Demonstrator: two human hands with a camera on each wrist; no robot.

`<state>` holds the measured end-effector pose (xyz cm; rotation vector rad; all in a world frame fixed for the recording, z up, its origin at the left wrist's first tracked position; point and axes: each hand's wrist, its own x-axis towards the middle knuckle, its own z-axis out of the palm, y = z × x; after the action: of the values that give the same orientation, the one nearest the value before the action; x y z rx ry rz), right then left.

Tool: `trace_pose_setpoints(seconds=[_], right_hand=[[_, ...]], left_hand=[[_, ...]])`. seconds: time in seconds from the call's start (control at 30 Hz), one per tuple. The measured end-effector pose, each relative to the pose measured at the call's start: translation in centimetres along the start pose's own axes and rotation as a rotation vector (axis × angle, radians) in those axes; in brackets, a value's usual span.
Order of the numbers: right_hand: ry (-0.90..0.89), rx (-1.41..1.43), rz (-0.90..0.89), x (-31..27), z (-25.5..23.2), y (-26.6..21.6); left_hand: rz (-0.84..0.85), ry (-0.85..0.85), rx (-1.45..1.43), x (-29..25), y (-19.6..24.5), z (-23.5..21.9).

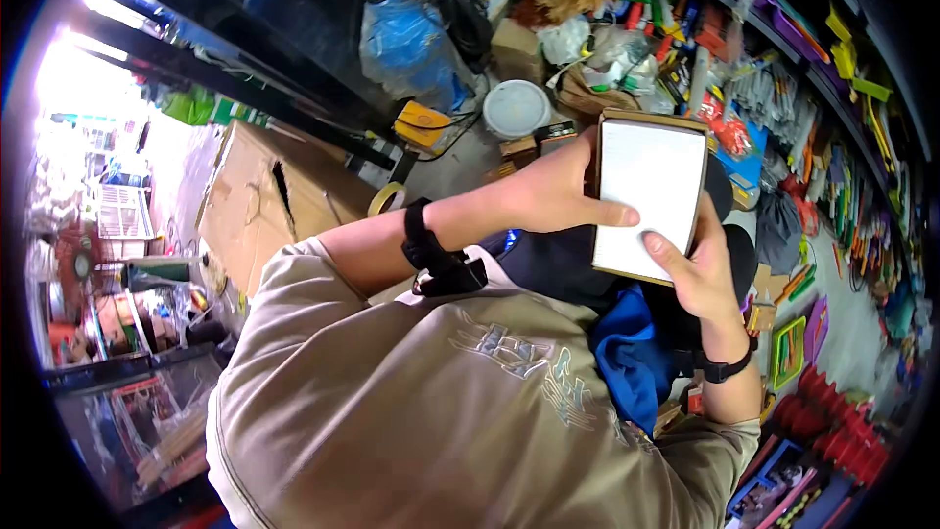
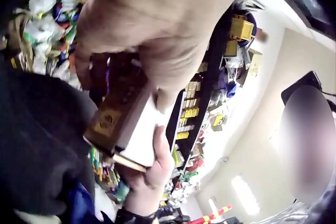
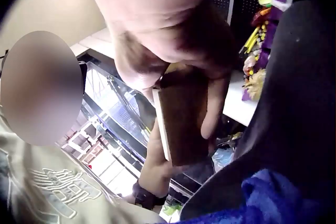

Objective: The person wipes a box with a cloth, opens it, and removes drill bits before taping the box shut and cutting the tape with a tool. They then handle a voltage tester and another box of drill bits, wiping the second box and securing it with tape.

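Observation:
Between both hands is a small brown cardboard box (image 1: 648, 176) with a plain white face turned up toward the head. My left hand (image 1: 548, 192) grips its left side, the thumb lying on the white face and the other fingers hidden behind. At the lower right corner my right hand (image 1: 707, 269) holds it too, its thumb tip pressed near the left thumb. The left wrist view shows a printed mark on the brown side of the box (image 2: 116, 113). In the right wrist view, fingers wrap the plain brown side of the box (image 3: 185, 121).
A blue cloth (image 1: 629, 358) lies by the lap under the right forearm. A large carton (image 1: 269, 196) stands at the left, with a tape roll (image 1: 387, 199) beside it. Beyond the knees are a white-lidded bucket (image 1: 516, 109) and crowded shelves of small goods.

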<state>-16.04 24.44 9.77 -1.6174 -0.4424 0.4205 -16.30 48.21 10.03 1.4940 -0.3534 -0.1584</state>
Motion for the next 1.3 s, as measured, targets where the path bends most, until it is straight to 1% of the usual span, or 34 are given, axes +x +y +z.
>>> trace_pose_setpoints(seconds=[0.03, 0.1, 0.13, 0.17, 0.2, 0.23, 0.27, 0.3, 0.37, 0.4, 0.43, 0.47, 0.5, 0.53, 0.57, 0.63, 0.67, 0.7, 0.77, 0.8, 0.83, 0.9, 0.93, 1.0, 1.03, 1.1, 1.13, 1.2, 1.23, 1.3], right_hand=[[-0.021, 0.007, -0.008, 0.1, -0.3, -0.5], [0.044, -0.641, -0.107, 0.2, -0.9, -1.9], [0.094, -0.865, -0.17, 0.3, -0.9, -2.6], [0.115, -1.047, -0.277, 0.5, -1.3, -2.3], [0.117, -1.157, -0.394, 1.0, -1.8, -1.8], [0.124, -1.268, -0.51, 1.6, -2.3, -1.3], [0.157, -1.337, -0.592, 1.8, -2.3, -0.9], [0.15, -1.332, -0.595, 2.1, -2.4, -0.5], [0.167, -1.499, -0.753, 2.3, -2.8, 0.7], [0.157, -1.475, -0.752, 2.2, -3.0, 1.7], [0.153, -1.472, -0.743, 1.9, -3.0, 2.1], [0.117, -1.471, -0.777, 1.6, -3.1, 2.4], [0.079, -1.472, -0.811, 1.3, -3.1, 2.6], [0.064, -1.443, -0.8, 1.0, -2.9, 3.0], [0.059, -1.446, -0.786, 0.7, -2.8, 3.0], [0.081, -1.418, -0.747, 0.7, -2.1, 2.4], [0.08, -1.421, -0.709, 0.5, -2.1, 2.2], [0.088, -1.43, -0.696, 0.2, -2.0, 1.9], [0.077, -1.441, -0.642, -0.4, -1.8, 1.3], [0.073, -1.456, -0.632, -0.6, -1.9, 1.3], [0.074, -1.458, -0.627, -0.8, -1.9, 1.2], [0.06, -1.49, -0.562, -1.2, -1.8, 0.6], [0.062, -1.49, -0.555, -1.4, -1.7, 0.4], [0.042, -1.483, -0.497, -1.8, -1.6, -0.1], [0.045, -1.483, -0.49, -1.9, -1.5, -0.6], [-0.008, -1.473, -0.444, -2.4, -1.3, -1.8], [-0.011, -1.471, -0.438, -2.4, -1.2, -2.1], [-0.011, -1.389, -0.439, -2.2, -0.8, -2.6], [-0.015, -1.388, -0.433, -2.1, -0.6, -2.7], [-0.054, -1.326, -0.465, -1.7, -0.3, -3.0]], left_hand=[[-0.001, 0.016, 0.076, -0.9, -0.3, -0.7], [-0.337, -0.101, 0.337, -3.6, 0.5, -4.6], [-0.346, -0.007, 0.441, -5.1, 1.0, -6.0], [-0.431, 0.101, 0.575, -6.6, 2.0, -7.6], [-0.505, 0.197, 0.739, -8.1, 3.2, -9.2], [-0.476, 0.387, 0.869, -10.4, 1.7, -11.7], [-0.489, 0.495, 1.048, -12.4, 2.7, -13.5], [-0.532, 0.535, 1.407, -15.0, 2.6, -16.0], [-0.675, 0.603, 1.569, -21.7, 1.4, -21.4], [-0.851, 0.505, 1.507, -24.3, 1.9, -22.7], [-1.016, 0.399, 1.438, -25.7, 2.3, -23.2], [-1.019, 0.386, 1.437, -26.3, 1.7, -23.4], [-1.149, 0.431, 1.237, -26.6, 1.3, -22.9], [-1.272, 0.467, 1.027, -27.0, 0.9, -22.2], [-1.276, 0.453, 1.023, -27.2, 0.2, -21.2], [-1.139, 0.451, 1.427, -25.6, -0.3, -18.7], [-0.956, 0.569, 1.472, -26.4, -2.7, -19.4], [-0.944, 0.556, 1.473, -25.5, -2.6, -19.1], [-0.745, 0.444, 1.403, -24.0, -2.3, -18.1], [-0.869, 0.381, 1.356, -23.2, -2.4, -18.3], [-0.868, 0.376, 1.356, -23.2, -3.1, -18.9], [-0.479, 0.237, 1.586, -24.1, -5.0, -20.3], [-0.477, 0.23, 1.586, -23.5, -5.3, -21.1], [-1.043, 0.011, 1.162, -22.3, -5.8, -22.7], [-1.041, 0.004, 1.162, -22.4, -6.1, -22.9], [-0.975, 0.029, 0.97, -22.7, -5.9, -22.6], [-0.978, 0.023, 0.968, -22.9, -5.5, -22.1], [-0.896, 0.06, 0.805, -23.2, -4.5, -21.1], [-0.9, 0.055, 0.801, -23.8, -4.8, -21.2], [-0.637, 0.097, 0.301, -25.1, -5.4, -21.9]])
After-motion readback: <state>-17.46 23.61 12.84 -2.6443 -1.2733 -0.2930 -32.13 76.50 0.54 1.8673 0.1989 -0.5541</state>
